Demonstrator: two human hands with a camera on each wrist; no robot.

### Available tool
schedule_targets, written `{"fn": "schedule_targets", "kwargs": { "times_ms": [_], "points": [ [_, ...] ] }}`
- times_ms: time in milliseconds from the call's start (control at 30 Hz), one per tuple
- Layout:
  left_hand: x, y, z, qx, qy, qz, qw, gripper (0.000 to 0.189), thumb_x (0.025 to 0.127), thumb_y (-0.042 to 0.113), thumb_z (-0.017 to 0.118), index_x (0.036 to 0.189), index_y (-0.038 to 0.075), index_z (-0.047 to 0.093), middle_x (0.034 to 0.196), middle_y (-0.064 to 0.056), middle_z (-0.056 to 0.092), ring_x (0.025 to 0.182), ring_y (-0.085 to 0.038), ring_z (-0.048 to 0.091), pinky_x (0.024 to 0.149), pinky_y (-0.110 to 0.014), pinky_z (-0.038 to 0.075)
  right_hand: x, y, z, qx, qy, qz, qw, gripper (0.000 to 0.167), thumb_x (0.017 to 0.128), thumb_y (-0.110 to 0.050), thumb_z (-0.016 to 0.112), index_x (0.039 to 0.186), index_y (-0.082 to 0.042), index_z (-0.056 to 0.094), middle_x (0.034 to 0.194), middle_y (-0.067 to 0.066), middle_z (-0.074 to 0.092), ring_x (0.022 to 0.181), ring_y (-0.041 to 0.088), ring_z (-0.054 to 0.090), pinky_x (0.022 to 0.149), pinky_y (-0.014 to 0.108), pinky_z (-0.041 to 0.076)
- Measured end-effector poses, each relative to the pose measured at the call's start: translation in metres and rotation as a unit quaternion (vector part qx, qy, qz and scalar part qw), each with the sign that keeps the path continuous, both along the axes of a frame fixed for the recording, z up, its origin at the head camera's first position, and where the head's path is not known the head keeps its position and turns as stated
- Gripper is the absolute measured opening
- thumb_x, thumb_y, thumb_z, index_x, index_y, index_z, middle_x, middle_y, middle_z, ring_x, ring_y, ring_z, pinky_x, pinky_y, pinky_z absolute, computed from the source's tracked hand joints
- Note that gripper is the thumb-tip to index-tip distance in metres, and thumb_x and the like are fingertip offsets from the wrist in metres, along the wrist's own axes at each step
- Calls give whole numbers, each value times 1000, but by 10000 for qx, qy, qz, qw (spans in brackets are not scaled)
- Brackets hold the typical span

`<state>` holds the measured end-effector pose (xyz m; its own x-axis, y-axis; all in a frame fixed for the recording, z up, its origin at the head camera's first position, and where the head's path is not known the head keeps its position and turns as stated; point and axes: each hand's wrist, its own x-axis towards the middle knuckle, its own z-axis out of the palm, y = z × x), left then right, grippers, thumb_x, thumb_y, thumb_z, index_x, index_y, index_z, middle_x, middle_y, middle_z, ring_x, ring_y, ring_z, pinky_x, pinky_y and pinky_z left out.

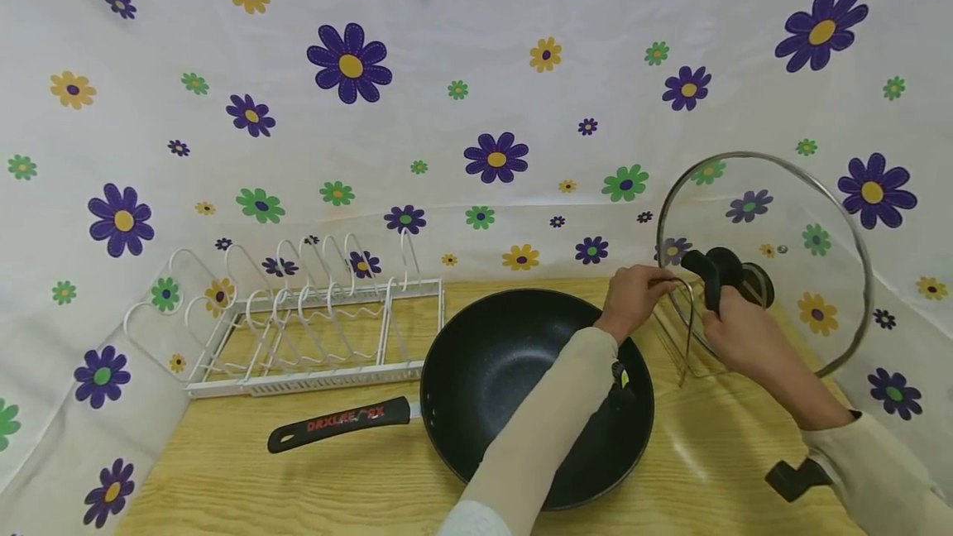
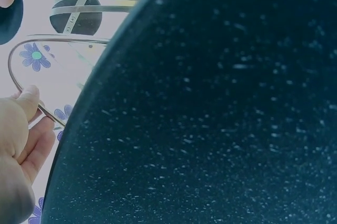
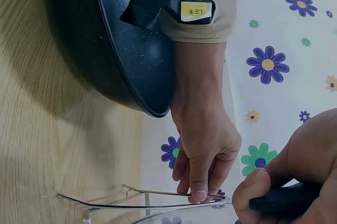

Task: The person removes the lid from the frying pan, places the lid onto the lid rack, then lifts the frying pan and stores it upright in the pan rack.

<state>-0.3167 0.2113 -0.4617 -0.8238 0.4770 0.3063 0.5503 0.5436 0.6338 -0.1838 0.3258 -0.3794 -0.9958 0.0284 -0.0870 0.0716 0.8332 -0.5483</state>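
Note:
A glass lid (image 1: 834, 259) with a metal rim stands upright at the right in the head view. My right hand (image 1: 754, 339) grips its black handle (image 1: 713, 271), also seen as a dark handle (image 3: 284, 198) in the right wrist view. My left hand (image 1: 633, 298) pinches the bent metal wire of a lid stand (image 1: 689, 329) between thumb and fingers; the left wrist view shows this wire (image 2: 13, 66) close up. Where the lid meets the stand is partly hidden by my right hand. Beneath my left forearm lies a black wok (image 1: 506, 362).
The wok's long black handle (image 1: 338, 424) points left. A white wire rack (image 1: 313, 379) with upright loops stands behind it on the wood-grain table (image 1: 357, 490). A flower-patterned sheet (image 1: 417, 48) hangs behind and at both sides.

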Motion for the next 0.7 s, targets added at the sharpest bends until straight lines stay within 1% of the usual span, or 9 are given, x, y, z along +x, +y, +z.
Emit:
{"fn": "schedule_targets", "kwargs": {
  "times_ms": [200,433,500,600,700],
  "points": [
    [-2,1,-3,-45,11,8,10000,23,100,29,65,117,20,79,112,8,77,100,1,70,82,-7,49,-2,0,-1,76,-91,69,9999,46,107,-15,32,130,25,28,68,11,49,50,21,50,48,37,42],
    [-3,-1,-4,-5,-50,-1,10000,24,100,29,65,118,19,78,113,7,76,101,0,70,83,-8,50,-6,1,-4,219,71,61,9997,39,106,-13,35,121,23,35,71,13,48,51,22,49,49,36,40],
    [-3,-1,-5,27,-66,-20,10000,24,100,29,65,118,19,78,114,7,76,102,-1,70,84,-9,50,-7,1,-5,270,72,71,9996,40,106,-12,35,121,24,35,71,14,48,51,23,50,50,37,40],
    [-3,-1,-6,29,-7,-10,10000,24,101,29,65,117,18,79,113,6,77,101,-2,70,84,-9,50,-8,2,-6,360,55,93,9993,45,106,-12,35,125,28,32,71,15,48,53,24,50,51,37,40],
    [-4,-1,-7,12,63,-1,10000,24,100,29,66,116,18,79,111,6,77,100,-1,70,82,-9,50,-9,1,-7,392,44,95,9992,47,106,-12,34,127,30,30,70,14,48,53,24,50,51,37,40]
  ]
}}
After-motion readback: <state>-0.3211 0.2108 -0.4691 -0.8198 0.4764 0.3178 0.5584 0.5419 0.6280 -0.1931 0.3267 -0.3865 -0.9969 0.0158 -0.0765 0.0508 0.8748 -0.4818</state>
